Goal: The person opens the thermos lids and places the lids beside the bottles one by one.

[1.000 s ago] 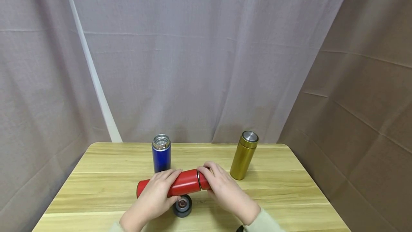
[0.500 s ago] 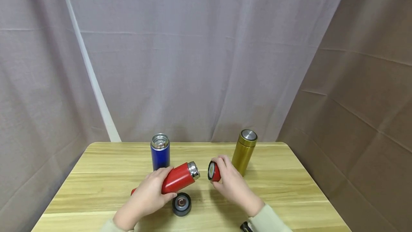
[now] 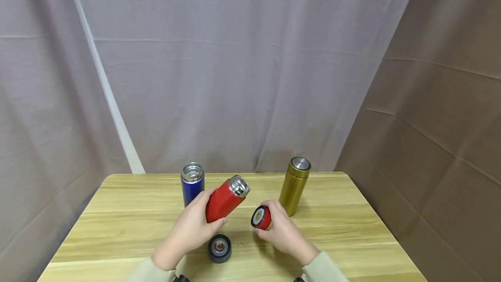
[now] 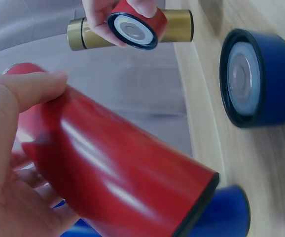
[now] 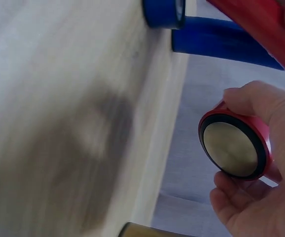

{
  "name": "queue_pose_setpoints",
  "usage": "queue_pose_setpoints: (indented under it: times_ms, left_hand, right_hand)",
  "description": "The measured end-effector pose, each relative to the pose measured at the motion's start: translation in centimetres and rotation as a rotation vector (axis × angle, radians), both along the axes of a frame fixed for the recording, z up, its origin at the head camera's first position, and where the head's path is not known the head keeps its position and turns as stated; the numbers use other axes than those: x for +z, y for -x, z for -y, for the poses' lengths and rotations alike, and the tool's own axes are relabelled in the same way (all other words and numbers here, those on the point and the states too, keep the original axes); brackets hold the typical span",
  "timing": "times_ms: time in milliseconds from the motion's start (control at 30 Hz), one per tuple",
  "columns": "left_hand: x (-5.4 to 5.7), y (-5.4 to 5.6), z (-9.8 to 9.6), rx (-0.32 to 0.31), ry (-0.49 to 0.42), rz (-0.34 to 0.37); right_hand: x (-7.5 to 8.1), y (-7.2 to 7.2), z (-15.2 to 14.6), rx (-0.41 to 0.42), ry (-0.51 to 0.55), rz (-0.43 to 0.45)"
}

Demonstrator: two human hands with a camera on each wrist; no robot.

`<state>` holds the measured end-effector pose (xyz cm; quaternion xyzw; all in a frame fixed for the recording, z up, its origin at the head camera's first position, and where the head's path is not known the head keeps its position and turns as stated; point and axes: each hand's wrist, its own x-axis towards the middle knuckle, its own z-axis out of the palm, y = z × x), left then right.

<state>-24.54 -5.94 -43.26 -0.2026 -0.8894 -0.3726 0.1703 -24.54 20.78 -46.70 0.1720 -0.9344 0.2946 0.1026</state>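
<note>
In the head view my left hand (image 3: 194, 225) grips a red thermos bottle (image 3: 224, 203), tilted with its bare steel mouth up and to the right. My right hand (image 3: 283, 231) pinches the red lid (image 3: 261, 218), apart from the bottle. The lid's pale inner side faces left, and the right wrist view shows its metallic top (image 5: 230, 149) between thumb and fingers. On the table a second lid (image 3: 219, 248) lies with its inside up, just below the bottle; the left wrist view shows this blue lid (image 4: 275, 79) from the side.
An uncapped blue thermos (image 3: 192, 186) stands behind my left hand, partly hidden by it. A capped gold thermos (image 3: 294, 188) is upright behind my right hand. The wooden table (image 3: 129, 216) ends at grey curtains (image 3: 219, 77).
The lid has come off the red thermos in my right hand. My left hand has raised the bottle and tilted its mouth upward; the right hand has moved apart and slightly lower.
</note>
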Motion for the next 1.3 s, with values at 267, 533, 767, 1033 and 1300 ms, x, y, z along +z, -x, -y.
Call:
queue_pose_setpoints:
  times_ms: [267, 533, 767, 1033, 1300]
  left_hand:
    - [0.1, 1.4, -2.2, -0.015, -0.111, -0.005]
    - [-0.5, 2.7, -4.0, -0.027, -0.155, 0.04]
    - [-1.2, 4.2, -5.0, -0.034, -0.308, 0.101]
    - [-2.4, 5.6, -5.1, -0.018, -0.398, 0.152]
    - [-2.9, 6.2, -5.2, 0.031, -0.38, 0.199]
  right_hand:
    - [-1.6, -0.6, -0.1, 0.03, 0.038, 0.059]
    - [-2.6, -1.2, -0.2, 0.029, 0.009, 0.093]
    - [-3.4, -1.5, -0.5, 0.035, -0.006, 0.131]
    - [-4.1, -1.6, -0.3, 0.053, -0.016, 0.178]
    - [-4.3, -1.6, -0.1, 0.07, -0.032, 0.211]
